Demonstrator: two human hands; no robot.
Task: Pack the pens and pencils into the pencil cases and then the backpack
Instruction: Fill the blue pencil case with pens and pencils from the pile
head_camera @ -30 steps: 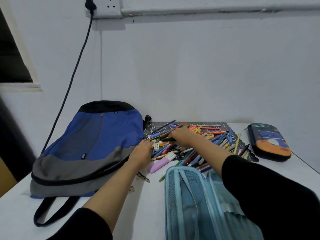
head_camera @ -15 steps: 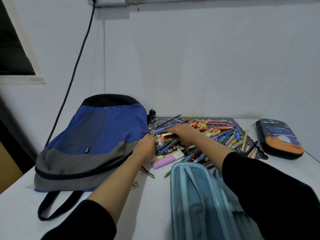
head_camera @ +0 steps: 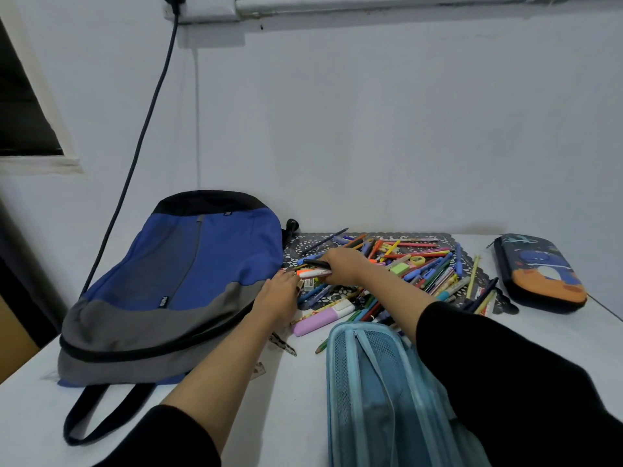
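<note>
Head view: white table [head_camera: 296,409] set against a pale wall. At far centre lies a black lace-pattern mat [head_camera: 294,251] w/ a loose pile of coloured pens & pencils [head_camera: 424,264] spread over it, some spilling off the near edge.

The right hand [head_camera: 342,266] is over the pile's left end. Its fingers are curled round a small bundle of pens [head_camera: 313,269] (one black, one white, an orange tip) that pokes out to the left. The left hand [head_camera: 278,296] lies palm down just beside that bundle, at the backpack's right edge. Its fingers are fairly straight w/ tips toward the bundle, and it grips nothing as far as can be seen. Both arms are in black sleeves.

A blue, grey & black fabric backpack [head_camera: 188,274] lies flat on the table's left side, strap trailing toward the near edge. A light-blue mesh-lined pencil case [head_camera: 371,392] lies open at near centre, under the right forearm. A lilac highlighter [head_camera: 320,320] lies btw that case and the left hand. A dark hard-shell pencil case w/ orange & blue print [head_camera: 539,271] sits closed at far right, just off the mat.

In the pile there's a green eraser [head_camera: 399,268] & a yellow sharpener [head_camera: 418,260]. A black cable [head_camera: 148,112] runs from a wall socket [head_camera: 202,8] down behind the backpack.
</note>
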